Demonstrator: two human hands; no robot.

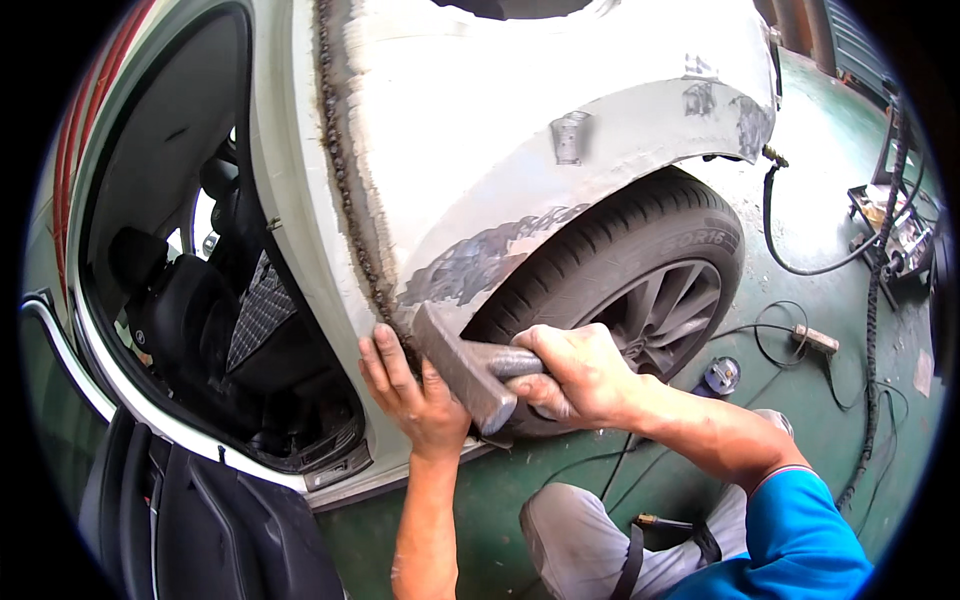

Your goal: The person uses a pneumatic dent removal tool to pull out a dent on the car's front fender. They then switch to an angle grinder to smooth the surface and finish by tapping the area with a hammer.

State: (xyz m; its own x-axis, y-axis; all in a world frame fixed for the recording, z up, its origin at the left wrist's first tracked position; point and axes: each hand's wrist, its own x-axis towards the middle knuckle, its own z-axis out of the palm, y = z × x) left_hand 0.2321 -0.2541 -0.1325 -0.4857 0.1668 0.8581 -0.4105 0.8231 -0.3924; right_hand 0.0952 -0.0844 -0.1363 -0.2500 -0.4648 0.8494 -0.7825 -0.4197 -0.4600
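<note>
My right hand (580,375) is closed round the short handle of a hammer (462,370). The worn metal head of the hammer is held just in front of the lower rear side of a white car. Fingers stretched out, my left hand (415,400) rests against the car's body panel (440,200), beside the lower end of a rough brown weld seam (350,210). The hammer head partly covers this hand's thumb side and the panel behind it. Grey sanded patches (480,255) mark the panel above the wheel arch.
A rear wheel (640,290) fills the arch close by my right hand. To the left, the door opening shows dark seats (180,310); an open door (200,520) stands below it. Cables, a power strip (815,338) and a round-ended power tool (720,375) lie on the green floor.
</note>
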